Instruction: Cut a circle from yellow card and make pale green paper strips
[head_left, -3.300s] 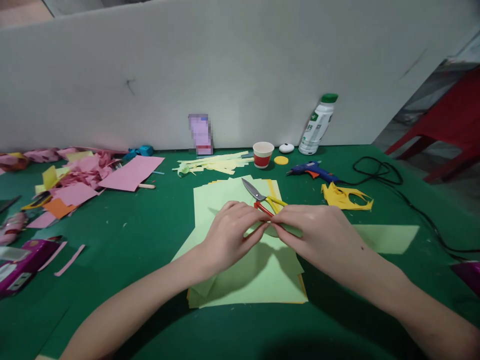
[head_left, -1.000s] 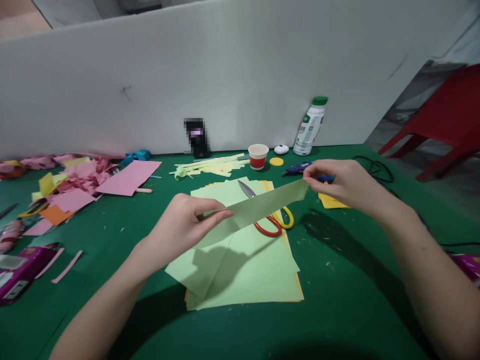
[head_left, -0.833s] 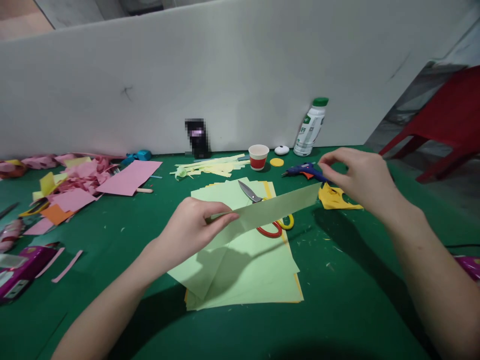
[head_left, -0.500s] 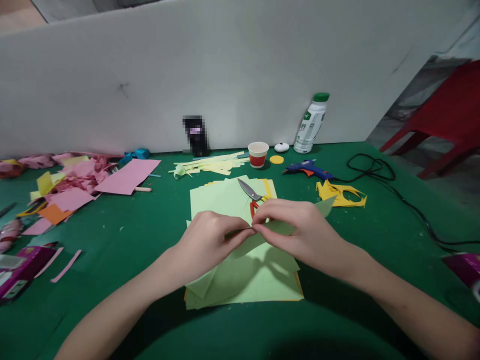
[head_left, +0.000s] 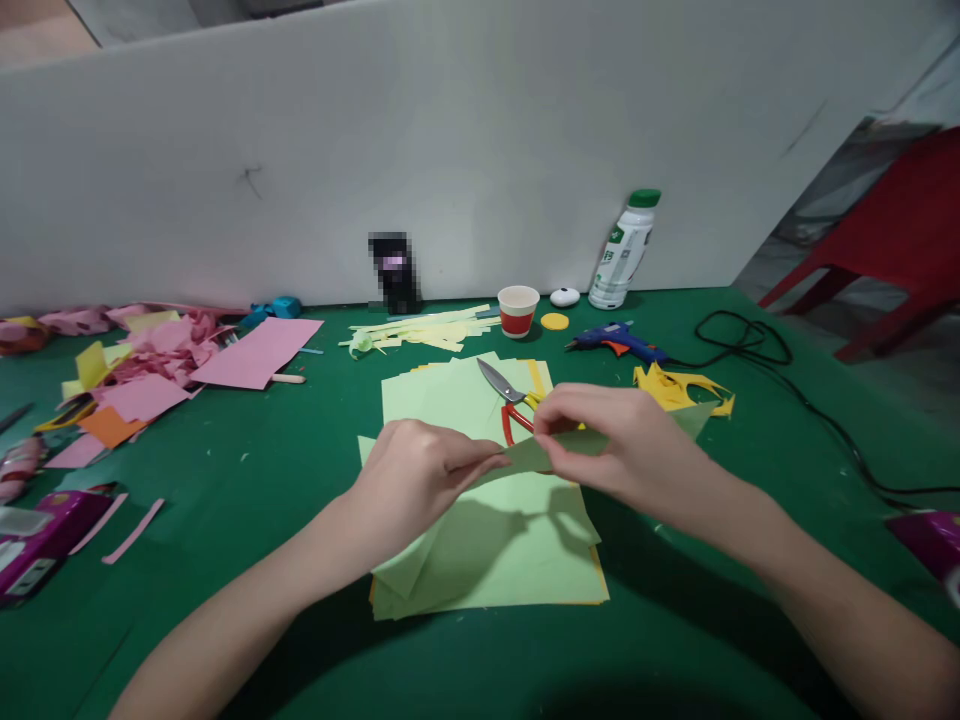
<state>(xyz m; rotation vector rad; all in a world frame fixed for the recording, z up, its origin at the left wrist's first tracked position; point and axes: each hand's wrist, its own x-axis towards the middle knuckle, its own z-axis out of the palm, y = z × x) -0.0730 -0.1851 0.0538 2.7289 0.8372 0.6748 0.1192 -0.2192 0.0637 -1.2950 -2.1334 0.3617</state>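
Observation:
Between my two hands stretches a strip of light green paper point(head_left: 523, 456), held above a stack of green sheets point(head_left: 510, 565). My left hand point(head_left: 420, 475) pinches the strip between thumb and fingers. A little to the right, my right hand point(head_left: 607, 440) pinches the same strip, whose far end sticks out past the knuckles. Scissors point(head_left: 511, 394) with red and yellow handles lie on the stack just beyond my hands, blades pointing away; part of one handle is hidden by my right hand. Orange-yellow edges show beneath the green sheets.
Green strips point(head_left: 427, 328), a paper cup point(head_left: 517, 312), a yellow disc point(head_left: 555, 321) and a leaning bottle point(head_left: 624, 250) stand along the white wall. A blue glue gun point(head_left: 616, 341) with its cord and yellow scraps point(head_left: 682, 388) lie right. Pink paper point(head_left: 262, 352) is heaped left.
My right hand has moved right along the paper, away from my left hand. More of the green strip shows between them, and its end reaches farther right.

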